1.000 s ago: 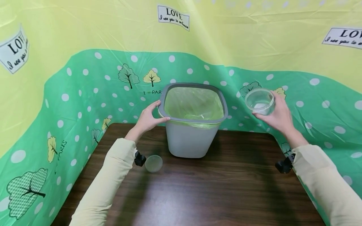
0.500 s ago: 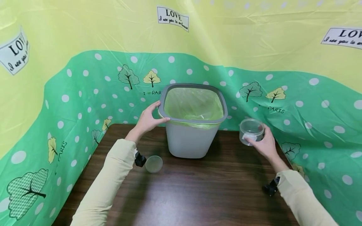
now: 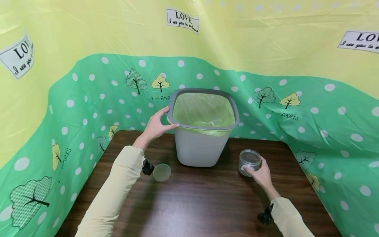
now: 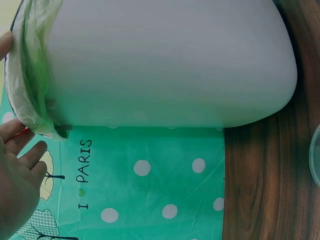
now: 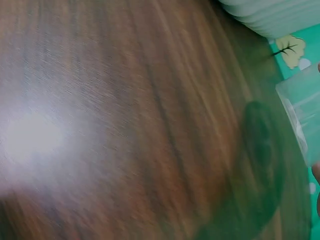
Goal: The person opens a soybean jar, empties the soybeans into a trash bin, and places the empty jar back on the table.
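A grey trash can (image 3: pixel 198 149) with a darker rim and a pale green bag liner stands at the back middle of the table. My left hand (image 3: pixel 154 126) grips its rim at the left corner, thumb in front and fingers at the side; the left wrist view shows fingertips (image 4: pixel 31 157) by the folded bag edge. To the right of the can, my right hand (image 3: pixel 262 171) holds a clear round plastic jar (image 3: pixel 249 162) low over the table, open side up. A white patch shows low in the jar. Its side (image 5: pixel 302 110) appears at the right wrist view's edge.
A clear round lid (image 3: pixel 162 172) lies flat on the dark wooden table (image 3: pixel 201 204), left of the can and near my left wrist. A green and yellow printed cloth (image 3: pixel 266 52) hangs behind and along both sides of the table.
My right hand has brought the jar down and leftward, from raised beside the can's rim to low over the table. My left hand has stayed on the can's rim.
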### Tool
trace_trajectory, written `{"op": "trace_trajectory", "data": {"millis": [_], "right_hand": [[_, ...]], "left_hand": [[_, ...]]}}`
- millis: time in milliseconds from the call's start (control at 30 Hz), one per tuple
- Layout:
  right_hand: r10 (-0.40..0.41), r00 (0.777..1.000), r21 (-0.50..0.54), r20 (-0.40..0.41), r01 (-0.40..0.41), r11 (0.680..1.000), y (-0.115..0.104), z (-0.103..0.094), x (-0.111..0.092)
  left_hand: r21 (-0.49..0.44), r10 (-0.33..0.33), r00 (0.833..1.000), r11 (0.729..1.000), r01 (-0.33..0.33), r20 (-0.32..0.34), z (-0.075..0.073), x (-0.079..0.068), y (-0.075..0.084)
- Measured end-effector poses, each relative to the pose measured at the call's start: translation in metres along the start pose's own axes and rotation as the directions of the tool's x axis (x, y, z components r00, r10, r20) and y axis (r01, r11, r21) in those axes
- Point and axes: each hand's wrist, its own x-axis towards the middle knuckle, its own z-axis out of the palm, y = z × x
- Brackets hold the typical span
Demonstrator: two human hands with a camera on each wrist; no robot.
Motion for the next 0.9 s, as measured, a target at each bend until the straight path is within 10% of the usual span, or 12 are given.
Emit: {"op": "trace_trajectory", "data": {"millis": [900], "right_hand": [[0.087, 0.994, 0.101, -0.068, -0.080, 0.992, 0.020, 0.025, -0.037]], "left_hand": [[0.008, 0.015, 1.000, 1.000, -0.015, -0.027, 0.002, 0.000, 0.001]]}}
